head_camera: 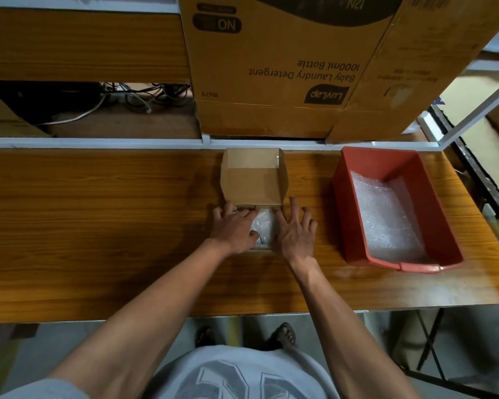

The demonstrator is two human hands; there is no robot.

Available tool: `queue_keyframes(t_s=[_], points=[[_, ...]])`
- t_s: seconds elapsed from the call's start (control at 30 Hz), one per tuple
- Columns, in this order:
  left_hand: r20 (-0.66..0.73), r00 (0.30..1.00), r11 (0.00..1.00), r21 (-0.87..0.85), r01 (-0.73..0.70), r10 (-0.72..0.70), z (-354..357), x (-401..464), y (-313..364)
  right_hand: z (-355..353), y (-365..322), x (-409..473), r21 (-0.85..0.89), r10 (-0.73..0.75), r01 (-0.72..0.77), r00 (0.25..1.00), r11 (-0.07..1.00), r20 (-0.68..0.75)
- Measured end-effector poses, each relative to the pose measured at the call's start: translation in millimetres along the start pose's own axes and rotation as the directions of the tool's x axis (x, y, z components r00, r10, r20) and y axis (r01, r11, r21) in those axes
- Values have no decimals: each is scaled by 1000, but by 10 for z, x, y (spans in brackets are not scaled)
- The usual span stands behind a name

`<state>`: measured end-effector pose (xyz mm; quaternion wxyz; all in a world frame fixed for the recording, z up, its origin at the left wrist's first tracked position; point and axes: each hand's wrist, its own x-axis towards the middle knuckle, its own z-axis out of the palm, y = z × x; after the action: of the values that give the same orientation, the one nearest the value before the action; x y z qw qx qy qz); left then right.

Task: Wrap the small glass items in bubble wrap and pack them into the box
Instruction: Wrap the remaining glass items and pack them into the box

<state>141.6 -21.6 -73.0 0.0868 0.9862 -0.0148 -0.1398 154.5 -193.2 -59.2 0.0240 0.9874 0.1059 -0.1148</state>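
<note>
On the orange wood-grain table (98,226), just in front of the person, lies a flat square of clear bubble wrap (263,228) with something small bundled in it; what is inside cannot be made out. Both hands rest on this bundle. The left hand (234,228) lies over its left part, fingers loosely curved and pointing towards the box, thumb tucked against the wrap near its middle. The right hand (296,231) lies on its right edge with the fingers spread and fairly straight, pressing down rather than gripping.

Touching the far edge of the bundle stands a small open brown cardboard box (254,177), its flaps upright and nothing visible inside. To the right of that box, well apart from it, sits a red rectangular plastic bin (346,203) with a sheet of bubble wrap (386,217) lining its bottom. Behind the small box, past a white metal rail (98,143), a large brown printed carton (271,67) stands on a shelf, and to the left of that carton a tangle of cables (133,96) lies in shadow.
</note>
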Motion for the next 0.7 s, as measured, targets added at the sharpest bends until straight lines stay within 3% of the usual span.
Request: queue_keyframes(t_s=[0.2,0.33,0.43,0.53,0.7], points=[[-9,1000,1000,9,-2,2,11,-3,-14,23,89,145,-7,52,-51,986,999,158],[10,1000,999,28,-26,26,-25,-21,-34,107,69,151,1,67,-68,995,998,71],[-103,994,997,70,-22,29,-32,-115,-149,196,94,85,-30,91,-91,996,995,-24],[-180,983,988,155,-3,31,14,-250,-316,239,134,38,-36,19,-19,1000,999,15],[-70,997,963,268,-15,35,-17,-320,-329,165,81,56,-32,10,-8,997,999,78]])
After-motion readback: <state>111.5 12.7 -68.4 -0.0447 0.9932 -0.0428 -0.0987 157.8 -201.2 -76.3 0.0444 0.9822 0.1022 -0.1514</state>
